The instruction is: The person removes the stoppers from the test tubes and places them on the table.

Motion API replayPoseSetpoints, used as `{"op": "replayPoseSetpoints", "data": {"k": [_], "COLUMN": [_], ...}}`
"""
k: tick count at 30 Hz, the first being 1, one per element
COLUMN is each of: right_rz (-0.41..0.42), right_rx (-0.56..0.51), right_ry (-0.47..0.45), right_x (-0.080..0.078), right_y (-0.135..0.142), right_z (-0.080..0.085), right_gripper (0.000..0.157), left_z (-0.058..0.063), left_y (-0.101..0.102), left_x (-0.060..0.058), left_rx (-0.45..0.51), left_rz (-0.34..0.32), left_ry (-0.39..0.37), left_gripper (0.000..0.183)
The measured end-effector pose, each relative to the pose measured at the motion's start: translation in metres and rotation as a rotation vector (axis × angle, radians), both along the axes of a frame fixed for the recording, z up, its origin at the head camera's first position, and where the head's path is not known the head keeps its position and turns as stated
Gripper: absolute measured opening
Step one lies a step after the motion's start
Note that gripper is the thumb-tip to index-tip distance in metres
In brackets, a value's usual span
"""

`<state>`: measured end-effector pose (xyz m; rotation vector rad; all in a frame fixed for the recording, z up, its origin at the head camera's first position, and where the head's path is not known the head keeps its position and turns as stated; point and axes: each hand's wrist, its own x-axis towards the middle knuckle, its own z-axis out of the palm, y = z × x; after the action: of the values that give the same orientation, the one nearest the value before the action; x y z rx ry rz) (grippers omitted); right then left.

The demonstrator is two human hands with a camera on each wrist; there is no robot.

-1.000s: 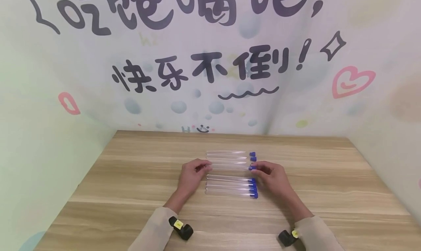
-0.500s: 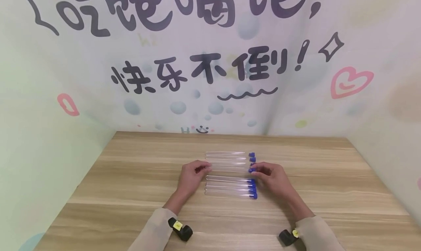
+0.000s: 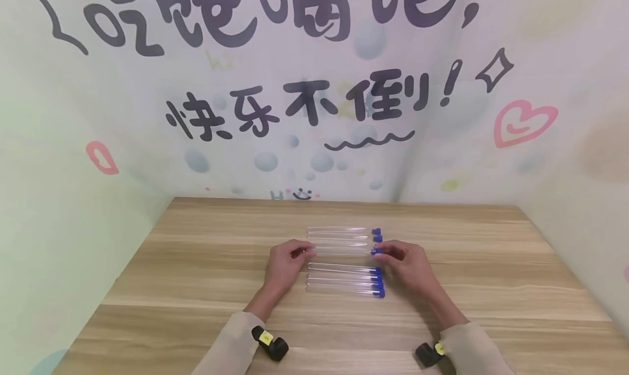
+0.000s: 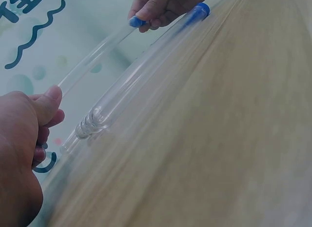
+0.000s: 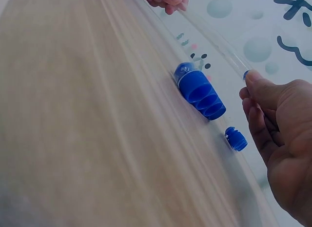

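Observation:
My left hand (image 3: pixel 287 263) pinches a clear test tube (image 4: pixel 97 56) near its rounded end, with the tube raised off the table and pointing right. At the tube's mouth, my right hand (image 3: pixel 408 263) pinches a blue cap (image 4: pixel 136 22) between thumb and fingers. In the right wrist view the right thumb covers most of that cap, so how deep it sits cannot be told. Nearer me lie several capped test tubes (image 3: pixel 344 284), side by side with blue ends to the right. Beyond the hands, several uncapped test tubes (image 3: pixel 339 236) lie in parallel.
Loose blue caps (image 3: pixel 377 238) lie right of the uncapped tubes' mouths, one of them also a ridged cap (image 5: pixel 236 138) in the right wrist view. The wooden table (image 3: pixel 196 222) meets a printed backdrop (image 3: pixel 221 167) behind and pale walls at both sides.
The cap in my right hand dipped slightly toward me half a second ago and is now back level with the tube's mouth. My left hand has barely moved.

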<state>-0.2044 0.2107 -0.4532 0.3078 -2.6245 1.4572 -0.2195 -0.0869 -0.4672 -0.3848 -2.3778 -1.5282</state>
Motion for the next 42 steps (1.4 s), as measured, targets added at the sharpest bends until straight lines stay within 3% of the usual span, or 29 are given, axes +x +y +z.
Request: {"op": "replayPoseSetpoints", "data": {"k": [20, 28, 42], "right_rz": [-0.044, -0.102, -0.109], "right_rx": [0.059, 0.069, 0.063], "right_ry": [0.020, 0.039, -0.008], "right_x": [0.000, -0.002, -0.006], "right_y": [-0.005, 0.011, 0.010], "right_z": [0.003, 0.000, -0.010], "right_gripper": [0.013, 0.018, 0.021], "left_z": [0.000, 0.000, -0.003], "left_y": [0.002, 0.000, 0.000], "left_x": [0.000, -0.002, -0.003], "left_rx": [0.010, 0.036, -0.023], "left_rz": [0.037, 0.126, 0.097], "left_ry": [0.009, 0.051, -0.055], "left_gripper": [0.014, 0.014, 0.012]}}
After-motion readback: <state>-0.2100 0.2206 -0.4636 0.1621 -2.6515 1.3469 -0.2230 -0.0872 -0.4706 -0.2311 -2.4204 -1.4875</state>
